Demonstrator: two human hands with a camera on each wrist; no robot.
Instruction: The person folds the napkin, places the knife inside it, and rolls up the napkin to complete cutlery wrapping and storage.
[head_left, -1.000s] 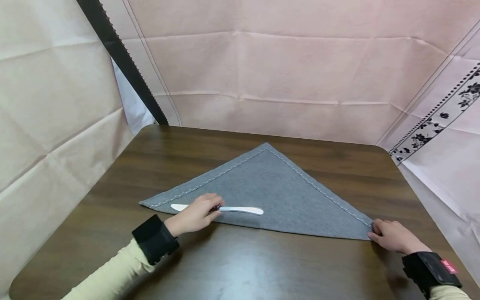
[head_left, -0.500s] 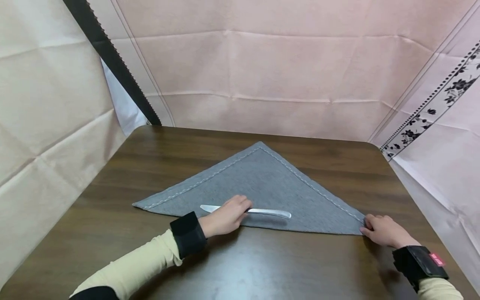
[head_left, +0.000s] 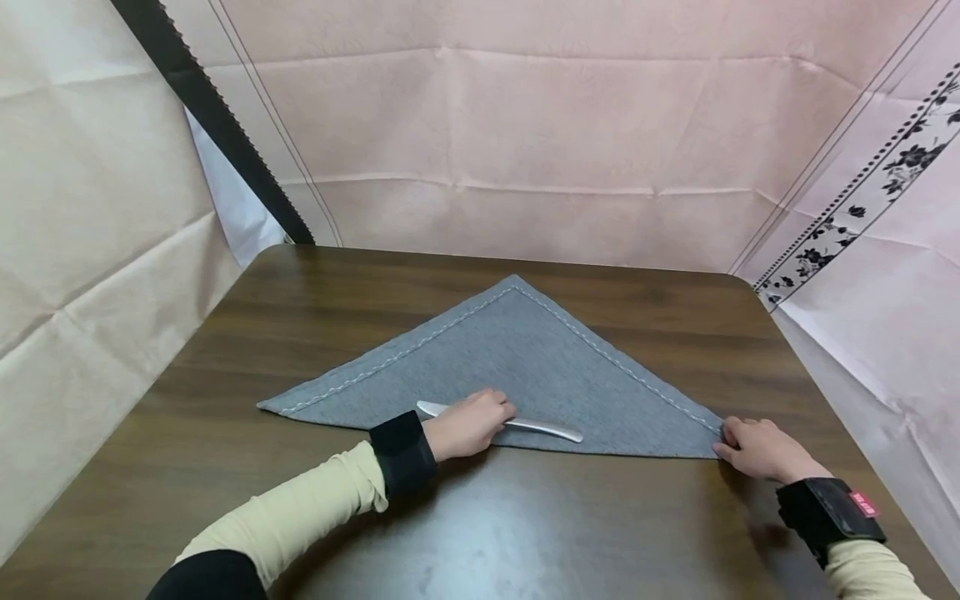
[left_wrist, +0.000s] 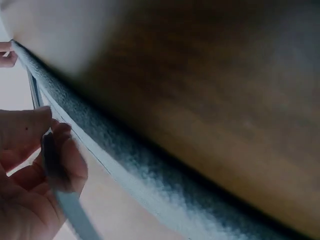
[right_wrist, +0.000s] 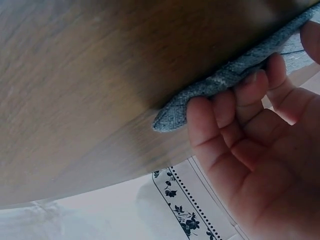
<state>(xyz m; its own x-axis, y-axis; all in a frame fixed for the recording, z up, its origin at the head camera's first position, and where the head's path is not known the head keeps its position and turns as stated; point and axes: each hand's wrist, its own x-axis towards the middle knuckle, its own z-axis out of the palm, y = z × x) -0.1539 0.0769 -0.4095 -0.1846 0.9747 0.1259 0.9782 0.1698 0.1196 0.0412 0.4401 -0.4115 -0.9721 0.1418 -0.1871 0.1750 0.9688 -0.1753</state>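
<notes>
Head view from above, forward and down over the table (head_left: 480, 517), wrist views close, grey cloth (head_left: 525, 358) in all

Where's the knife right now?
In the head view, the knife is in the person's left hand, over the near part of the grey cloth, left of the right hand.

- Looks like a makeshift nook screened by creased pale sheeting (head_left: 525, 117); cannot tell home from workshop.
- Runs across top of frame and down both sides.
- Bears dark band (head_left: 210, 117) upper left, floral border (head_left: 857, 210) upper right.
- Has wood-grain table (head_left: 225, 367) in lower half.
</notes>
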